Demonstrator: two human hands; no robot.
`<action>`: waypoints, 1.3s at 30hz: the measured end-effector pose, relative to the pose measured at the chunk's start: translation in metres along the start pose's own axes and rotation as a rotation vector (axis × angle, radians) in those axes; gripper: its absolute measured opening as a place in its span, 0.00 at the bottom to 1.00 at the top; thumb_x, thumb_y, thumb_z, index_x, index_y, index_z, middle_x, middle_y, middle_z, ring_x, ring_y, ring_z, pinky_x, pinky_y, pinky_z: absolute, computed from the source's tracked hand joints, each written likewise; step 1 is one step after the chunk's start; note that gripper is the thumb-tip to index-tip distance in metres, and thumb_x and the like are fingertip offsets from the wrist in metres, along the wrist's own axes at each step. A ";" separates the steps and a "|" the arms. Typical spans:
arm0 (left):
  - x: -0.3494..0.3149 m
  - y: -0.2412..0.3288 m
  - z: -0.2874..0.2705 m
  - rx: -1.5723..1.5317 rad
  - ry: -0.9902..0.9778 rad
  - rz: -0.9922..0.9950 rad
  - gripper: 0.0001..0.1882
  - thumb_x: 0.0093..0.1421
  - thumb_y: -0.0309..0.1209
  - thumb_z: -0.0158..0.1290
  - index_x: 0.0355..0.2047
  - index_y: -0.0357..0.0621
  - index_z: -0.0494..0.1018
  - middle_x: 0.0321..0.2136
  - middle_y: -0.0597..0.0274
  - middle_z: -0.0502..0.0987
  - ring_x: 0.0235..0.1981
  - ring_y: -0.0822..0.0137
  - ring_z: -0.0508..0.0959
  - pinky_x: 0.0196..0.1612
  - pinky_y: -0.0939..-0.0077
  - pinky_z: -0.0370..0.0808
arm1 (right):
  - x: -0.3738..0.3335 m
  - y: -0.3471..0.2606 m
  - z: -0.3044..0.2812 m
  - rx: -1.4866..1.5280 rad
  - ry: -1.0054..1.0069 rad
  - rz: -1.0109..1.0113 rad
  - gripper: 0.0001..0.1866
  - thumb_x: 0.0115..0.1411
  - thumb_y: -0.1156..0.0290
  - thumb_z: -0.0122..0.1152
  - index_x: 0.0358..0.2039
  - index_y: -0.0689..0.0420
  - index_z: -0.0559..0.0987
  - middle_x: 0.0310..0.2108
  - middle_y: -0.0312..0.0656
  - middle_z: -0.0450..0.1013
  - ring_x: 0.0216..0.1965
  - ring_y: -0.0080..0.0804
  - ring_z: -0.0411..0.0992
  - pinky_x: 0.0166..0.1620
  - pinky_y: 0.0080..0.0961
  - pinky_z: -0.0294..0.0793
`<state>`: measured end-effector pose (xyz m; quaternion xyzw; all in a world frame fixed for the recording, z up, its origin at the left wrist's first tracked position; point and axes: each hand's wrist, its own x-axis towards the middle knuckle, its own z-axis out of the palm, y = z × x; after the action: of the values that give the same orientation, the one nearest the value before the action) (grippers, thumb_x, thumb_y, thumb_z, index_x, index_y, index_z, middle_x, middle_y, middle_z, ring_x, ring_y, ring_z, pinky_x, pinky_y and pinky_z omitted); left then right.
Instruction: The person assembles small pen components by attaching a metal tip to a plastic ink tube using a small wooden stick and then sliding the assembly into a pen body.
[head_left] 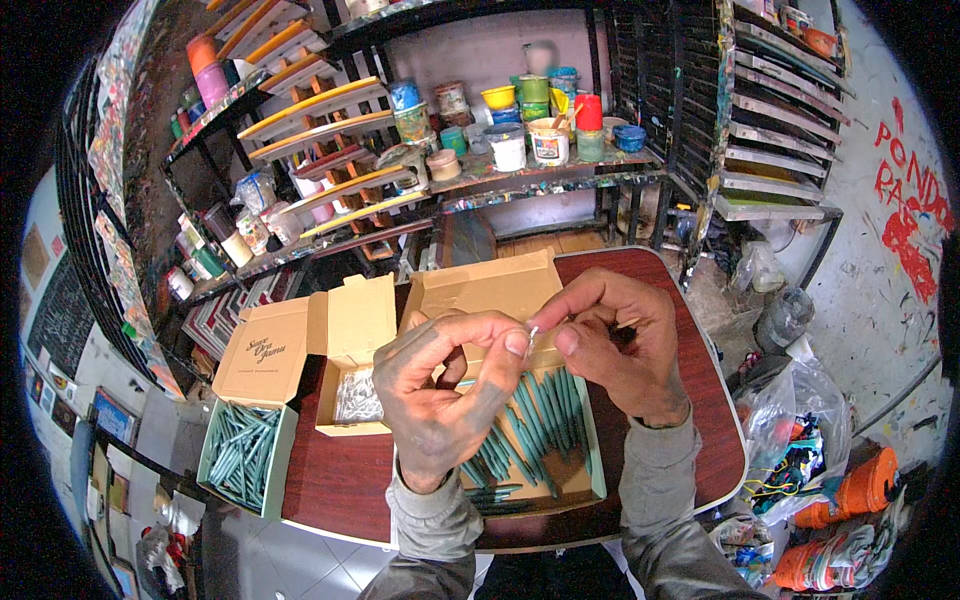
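Left hand (435, 400): thumb and index finger pinch one small white piece (534, 331) above the right box (485, 285). Right hand (625, 345): thumb and index finger are slightly parted at the piece; contact cannot be determined. Three open cardboard boxes occupy one dark red table (710, 440), the right and left box (281, 460) containing green sticks (540, 425), the middle box (350, 430) white pieces; overlap prevents counting. One lid bears dark lettering. Beyond: paint-stained shelves (560, 178) with containers; red lettering (893, 160) on the wall.
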<state>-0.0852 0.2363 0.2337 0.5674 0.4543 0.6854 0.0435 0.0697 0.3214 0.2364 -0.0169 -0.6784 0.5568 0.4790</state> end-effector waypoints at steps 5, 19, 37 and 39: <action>0.001 0.004 -0.005 0.134 -0.041 0.095 0.05 0.51 0.28 0.66 0.29 0.45 0.82 0.20 0.71 0.79 0.15 0.81 0.58 0.23 0.81 0.53 | 0.000 -0.001 0.002 -0.076 0.018 0.038 0.06 0.60 0.76 0.65 0.37 0.59 0.78 0.18 0.22 0.63 0.19 0.06 0.54 0.22 0.13 0.49; 0.012 0.003 -0.010 0.341 -0.052 0.403 0.07 0.47 0.27 0.67 0.28 0.50 0.81 0.22 0.70 0.81 0.20 0.74 0.74 0.30 0.75 0.58 | 0.001 -0.010 -0.002 -0.116 -0.016 -0.010 0.08 0.62 0.73 0.63 0.40 0.60 0.77 0.22 0.25 0.67 0.23 0.08 0.58 0.25 0.13 0.55; 0.010 -0.006 -0.014 0.086 -0.015 0.091 0.05 0.53 0.29 0.65 0.28 0.42 0.81 0.21 0.69 0.77 0.17 0.80 0.58 0.22 0.81 0.54 | 0.002 -0.001 -0.001 -0.023 -0.047 -0.010 0.07 0.63 0.73 0.60 0.41 0.60 0.77 0.24 0.26 0.67 0.25 0.09 0.60 0.27 0.14 0.55; 0.010 -0.010 -0.013 0.047 -0.002 0.098 0.05 0.53 0.28 0.64 0.28 0.41 0.81 0.22 0.69 0.78 0.18 0.81 0.58 0.21 0.82 0.53 | 0.002 -0.004 0.006 -0.036 -0.016 0.046 0.07 0.63 0.73 0.60 0.41 0.60 0.77 0.23 0.25 0.67 0.23 0.08 0.59 0.25 0.13 0.53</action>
<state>-0.1036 0.2402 0.2352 0.5906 0.4418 0.6752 -0.0029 0.0668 0.3165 0.2413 -0.0367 -0.6917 0.5554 0.4602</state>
